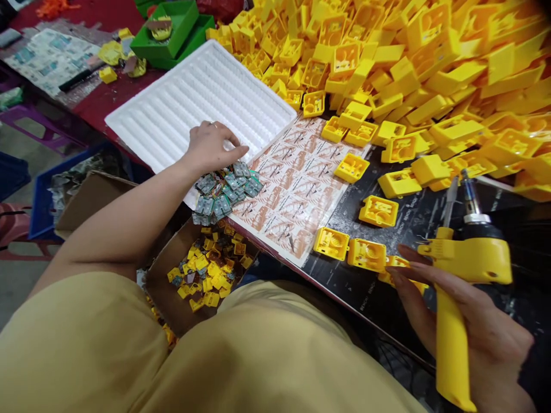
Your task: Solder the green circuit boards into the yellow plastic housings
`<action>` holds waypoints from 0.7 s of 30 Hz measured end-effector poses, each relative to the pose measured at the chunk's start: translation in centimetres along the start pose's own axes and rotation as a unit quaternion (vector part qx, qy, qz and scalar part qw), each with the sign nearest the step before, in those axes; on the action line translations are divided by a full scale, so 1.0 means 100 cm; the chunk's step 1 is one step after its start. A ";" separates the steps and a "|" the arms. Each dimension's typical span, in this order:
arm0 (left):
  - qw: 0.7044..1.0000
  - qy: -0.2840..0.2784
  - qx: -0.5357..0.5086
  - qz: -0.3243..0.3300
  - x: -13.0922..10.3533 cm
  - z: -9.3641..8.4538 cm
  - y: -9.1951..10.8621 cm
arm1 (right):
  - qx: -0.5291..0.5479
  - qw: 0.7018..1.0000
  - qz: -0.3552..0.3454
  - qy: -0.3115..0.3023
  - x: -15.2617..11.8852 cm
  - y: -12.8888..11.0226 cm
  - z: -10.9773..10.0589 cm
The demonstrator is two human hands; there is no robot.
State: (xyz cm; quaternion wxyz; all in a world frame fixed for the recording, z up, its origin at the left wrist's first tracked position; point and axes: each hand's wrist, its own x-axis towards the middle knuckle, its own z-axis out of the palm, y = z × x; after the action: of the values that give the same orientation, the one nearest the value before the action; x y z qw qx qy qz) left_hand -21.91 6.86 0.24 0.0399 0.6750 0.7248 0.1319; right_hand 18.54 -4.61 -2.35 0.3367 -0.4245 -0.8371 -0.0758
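Note:
My left hand (213, 146) is over the near edge of a white ribbed foam tray (193, 86), thumb and forefinger closed together. Whatever lies between the tips is too small to make out. Just below it lies a heap of small grey-green modules with thin wires (228, 192). In my right hand (482, 332) is a yellow pistol-shaped soldering gun (451, 344), its metal tip pointing up and away. The fingertips of this hand reach a yellow plastic housing (398, 263) at the end of a short row, partly covered by them.
A large pile of yellow housings (387, 74) fills the back right. Printed sheeting (284, 195) covers the table between tray and row. Below the edge stands a cardboard box (163, 287) with small yellow parts. Green trays (167, 34) stand farther back.

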 end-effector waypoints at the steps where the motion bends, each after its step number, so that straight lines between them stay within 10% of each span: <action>1: 0.999 -0.005 -0.034 0.003 0.001 0.003 0.001 | 0.000 1.000 0.001 0.003 -0.001 0.001 0.000; 6: 0.932 -0.009 -0.361 -0.039 0.006 -0.012 -0.002 | 0.036 0.999 0.029 0.015 -0.012 0.003 -0.003; 12: 0.905 0.005 -0.425 0.005 0.017 -0.048 0.037 | 0.129 0.987 0.010 -0.090 0.005 -0.004 0.021; 17: 0.889 -0.248 -0.364 0.123 -0.023 -0.011 0.105 | 0.111 0.986 -0.047 -0.117 0.020 -0.012 0.046; 21: 0.913 -0.229 -0.193 0.276 -0.063 0.033 0.138 | 0.078 0.992 -0.033 -0.089 0.014 -0.011 0.032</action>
State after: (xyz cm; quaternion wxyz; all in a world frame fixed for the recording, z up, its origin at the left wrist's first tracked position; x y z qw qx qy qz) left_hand -7.26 1.84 -0.33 0.2958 0.8391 0.4414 0.1166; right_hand 15.54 -3.10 -3.73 0.2898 -0.3744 -0.8807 0.0170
